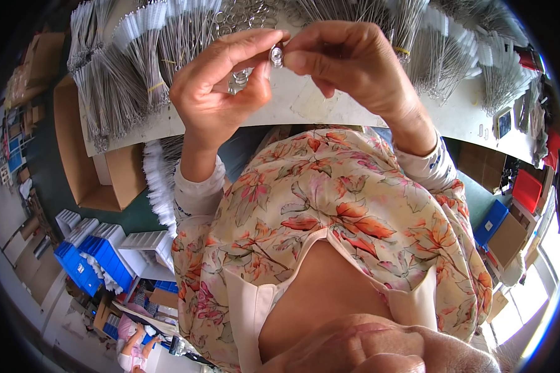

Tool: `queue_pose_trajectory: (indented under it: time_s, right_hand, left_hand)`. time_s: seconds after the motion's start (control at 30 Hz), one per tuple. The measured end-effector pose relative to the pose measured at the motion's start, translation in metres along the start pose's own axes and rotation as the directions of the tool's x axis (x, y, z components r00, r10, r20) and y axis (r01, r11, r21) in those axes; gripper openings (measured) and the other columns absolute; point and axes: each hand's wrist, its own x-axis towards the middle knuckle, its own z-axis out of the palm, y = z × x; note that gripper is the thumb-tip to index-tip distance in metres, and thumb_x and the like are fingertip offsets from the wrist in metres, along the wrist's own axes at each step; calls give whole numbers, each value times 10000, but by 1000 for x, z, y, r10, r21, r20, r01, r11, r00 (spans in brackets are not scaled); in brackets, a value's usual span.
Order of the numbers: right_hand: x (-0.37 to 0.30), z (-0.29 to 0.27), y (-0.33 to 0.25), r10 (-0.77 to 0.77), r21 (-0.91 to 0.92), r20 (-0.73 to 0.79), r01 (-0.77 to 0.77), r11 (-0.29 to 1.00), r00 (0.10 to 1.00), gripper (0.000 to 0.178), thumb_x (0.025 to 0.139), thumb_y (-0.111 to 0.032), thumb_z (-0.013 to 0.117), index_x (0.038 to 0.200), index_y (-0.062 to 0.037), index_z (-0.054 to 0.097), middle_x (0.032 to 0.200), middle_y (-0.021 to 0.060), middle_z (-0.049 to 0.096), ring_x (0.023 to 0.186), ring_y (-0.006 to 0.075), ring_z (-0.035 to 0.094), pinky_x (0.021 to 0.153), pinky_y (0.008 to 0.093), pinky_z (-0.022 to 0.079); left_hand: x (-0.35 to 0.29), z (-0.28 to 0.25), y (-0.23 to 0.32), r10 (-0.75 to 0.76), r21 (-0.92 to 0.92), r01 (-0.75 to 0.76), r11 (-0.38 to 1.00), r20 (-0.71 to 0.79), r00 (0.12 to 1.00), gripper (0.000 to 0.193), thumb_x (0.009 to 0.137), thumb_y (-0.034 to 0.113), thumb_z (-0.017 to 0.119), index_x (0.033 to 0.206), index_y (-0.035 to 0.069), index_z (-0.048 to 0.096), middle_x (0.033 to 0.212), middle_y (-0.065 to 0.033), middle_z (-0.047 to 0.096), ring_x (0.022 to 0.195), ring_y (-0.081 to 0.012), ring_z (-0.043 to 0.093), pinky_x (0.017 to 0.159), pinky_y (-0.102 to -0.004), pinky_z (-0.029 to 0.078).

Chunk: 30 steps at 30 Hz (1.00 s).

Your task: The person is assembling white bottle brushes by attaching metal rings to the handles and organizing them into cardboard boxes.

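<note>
I hold a small metal ring up at twelve o'clock, over the near part of the white table. My left hand reaches in from eleven o'clock, its thumb and first finger pinched narrow on the ring. My right hand comes from one o'clock, thumb and first finger drawn tight at the ring's other side. More loose rings lie heaped on the table beyond my hands at twelve o'clock. Bundles of thin wire brushes with white bristles lie at eleven, and more bundles lie at one. A cardboard box stands at nine, blue crates at eight, and a red bin at three.
</note>
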Motion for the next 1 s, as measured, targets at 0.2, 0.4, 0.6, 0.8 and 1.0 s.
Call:
queue_pose_trajectory:
  time_s: [0.2,0.4,0.6,0.8,1.0]
  right_hand:
    - [-5,10,17,65,143,-60,-55,988,996,133,817,-124,650,885,-10,659,718,22,617,545,45,493,480,199,413]
    - [-1,32,95,-417,-767,59,308,563,907,75,756,-121,657,809,-70,641,742,41,590,619,152,580,537,277,480]
    - [18,14,99,-596,-865,160,403,300,787,21,750,-116,576,744,-108,594,738,-5,576,743,157,588,594,279,507]
    - [73,-64,70,-289,-964,-225,-169,204,931,160,777,-232,620,841,-87,639,811,99,631,738,292,612,651,378,495]
    - [85,-90,76,-142,-912,-180,-111,394,974,216,752,-262,577,788,-56,630,779,143,631,737,334,610,651,401,482]
  left_hand:
    - [5,-8,-1,-109,-32,111,993,80,991,280,735,-116,602,1006,-44,617,956,-140,643,825,-165,642,719,-241,543]
    - [26,-78,-87,-488,815,283,505,0,873,323,809,332,635,861,12,637,745,-120,653,712,-223,643,640,-309,490]
    - [17,-81,-111,-566,913,263,311,-44,823,225,807,301,588,778,81,625,756,-111,649,718,-303,623,628,-388,480]
    - [13,-79,-104,-481,854,332,400,-113,870,181,839,230,560,843,55,604,742,-85,656,701,-224,640,622,-323,483]
    - [10,-113,-56,-541,102,580,808,-259,800,223,887,226,540,1061,92,578,753,-46,574,534,-92,538,502,-215,484]
